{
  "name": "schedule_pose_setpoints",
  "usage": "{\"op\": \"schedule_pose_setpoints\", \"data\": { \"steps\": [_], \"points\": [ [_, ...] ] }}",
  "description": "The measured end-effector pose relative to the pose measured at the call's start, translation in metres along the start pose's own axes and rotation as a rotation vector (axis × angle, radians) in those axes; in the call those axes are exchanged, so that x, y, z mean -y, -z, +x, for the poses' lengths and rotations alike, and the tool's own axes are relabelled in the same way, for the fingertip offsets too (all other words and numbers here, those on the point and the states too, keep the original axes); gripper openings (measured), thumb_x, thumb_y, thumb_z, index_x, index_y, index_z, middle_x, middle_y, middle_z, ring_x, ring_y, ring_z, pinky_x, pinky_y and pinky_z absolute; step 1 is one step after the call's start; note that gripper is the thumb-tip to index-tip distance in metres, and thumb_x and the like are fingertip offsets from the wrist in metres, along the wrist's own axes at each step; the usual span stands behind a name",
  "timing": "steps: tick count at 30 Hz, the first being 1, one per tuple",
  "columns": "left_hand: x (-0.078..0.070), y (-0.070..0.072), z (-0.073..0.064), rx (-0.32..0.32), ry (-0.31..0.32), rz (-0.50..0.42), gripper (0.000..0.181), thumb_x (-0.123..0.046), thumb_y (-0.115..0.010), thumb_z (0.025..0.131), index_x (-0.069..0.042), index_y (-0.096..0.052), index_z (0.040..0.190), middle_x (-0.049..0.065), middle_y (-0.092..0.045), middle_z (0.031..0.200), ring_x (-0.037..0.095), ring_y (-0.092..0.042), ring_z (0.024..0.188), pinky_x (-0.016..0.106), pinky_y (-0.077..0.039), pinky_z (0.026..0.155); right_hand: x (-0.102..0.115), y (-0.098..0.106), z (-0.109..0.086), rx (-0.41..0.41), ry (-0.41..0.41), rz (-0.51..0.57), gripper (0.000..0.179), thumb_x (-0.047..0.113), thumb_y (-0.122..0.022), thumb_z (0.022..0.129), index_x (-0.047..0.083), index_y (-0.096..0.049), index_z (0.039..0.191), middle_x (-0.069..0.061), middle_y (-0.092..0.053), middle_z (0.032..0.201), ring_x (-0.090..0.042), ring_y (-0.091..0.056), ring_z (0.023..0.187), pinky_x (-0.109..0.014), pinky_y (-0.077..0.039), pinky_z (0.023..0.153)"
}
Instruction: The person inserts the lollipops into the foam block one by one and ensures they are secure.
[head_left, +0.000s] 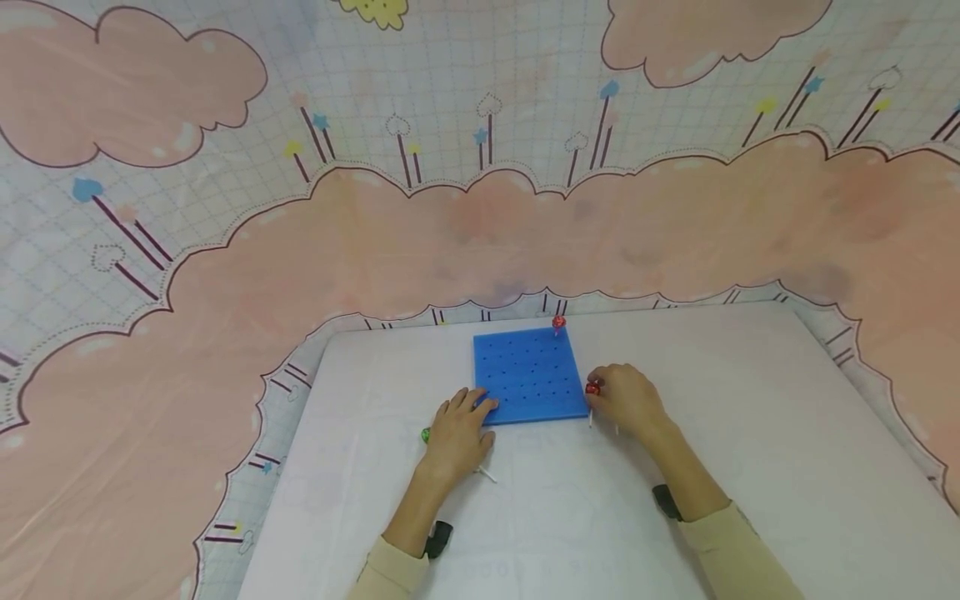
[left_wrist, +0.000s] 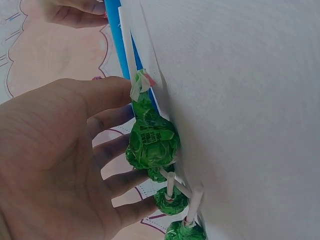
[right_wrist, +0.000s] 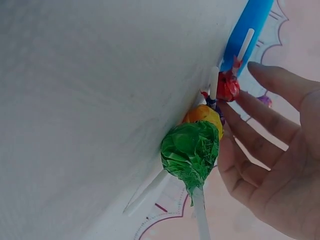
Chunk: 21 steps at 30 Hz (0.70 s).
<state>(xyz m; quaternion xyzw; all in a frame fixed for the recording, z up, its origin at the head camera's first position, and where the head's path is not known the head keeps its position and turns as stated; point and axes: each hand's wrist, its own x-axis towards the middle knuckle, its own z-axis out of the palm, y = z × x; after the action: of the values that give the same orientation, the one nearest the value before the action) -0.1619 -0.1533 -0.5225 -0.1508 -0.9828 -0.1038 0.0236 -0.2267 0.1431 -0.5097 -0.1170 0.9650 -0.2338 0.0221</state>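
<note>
A blue board (head_left: 525,375) dotted with small holes lies on the table. Upright at its far right corner is a red-wrapped lollipop (head_left: 558,322). My left hand (head_left: 459,429) rests with spread fingers at the board's near left corner. Several green lollipops (left_wrist: 152,145) lie beside it, partly covered by the hand in the head view. To the right of the board, my right hand (head_left: 626,400) reaches to another red lollipop (right_wrist: 228,86). Its fingertips are at the candy, while the thumb (right_wrist: 265,75) stands a little apart from it.
A green lollipop (right_wrist: 190,150) and a yellow one (right_wrist: 205,116) lie close to the right hand, with a dark-wrapped one partly hidden behind them. The white table (head_left: 675,350) ends in front of a patterned cloth (head_left: 480,242). Dark straps (head_left: 438,540) sit at both wrists.
</note>
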Motion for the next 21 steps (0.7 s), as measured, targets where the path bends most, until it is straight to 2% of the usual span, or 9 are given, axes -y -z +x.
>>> {"op": "schedule_pose_setpoints", "data": {
  "steps": [11, 21],
  "points": [
    [-0.0015, 0.0020, -0.0001, -0.012, -0.003, -0.007, 0.048, -0.026, -0.075, 0.097, -0.015, -0.064, 0.142, 0.012, -0.052, 0.154, 0.041, -0.043, 0.146, 0.063, -0.040, 0.115, -0.0026, -0.0025, 0.0027, 0.016, 0.067, -0.048, 0.027, 0.015, -0.080, 0.093, 0.003, -0.076, 0.117, -0.011, -0.073, 0.097, -0.028, -0.065, 0.091, -0.048, -0.059, 0.089],
    [-0.0026, 0.0035, -0.0007, -0.015, -0.001, -0.025, 0.047, -0.024, -0.075, 0.096, -0.014, -0.064, 0.141, 0.013, -0.052, 0.155, 0.042, -0.043, 0.145, 0.064, -0.039, 0.115, -0.0028, -0.0038, 0.0043, 0.006, 0.083, -0.042, 0.021, 0.011, -0.081, 0.091, 0.004, -0.079, 0.111, -0.006, -0.072, 0.092, -0.024, -0.062, 0.086, -0.044, -0.059, 0.084]
  ]
}}
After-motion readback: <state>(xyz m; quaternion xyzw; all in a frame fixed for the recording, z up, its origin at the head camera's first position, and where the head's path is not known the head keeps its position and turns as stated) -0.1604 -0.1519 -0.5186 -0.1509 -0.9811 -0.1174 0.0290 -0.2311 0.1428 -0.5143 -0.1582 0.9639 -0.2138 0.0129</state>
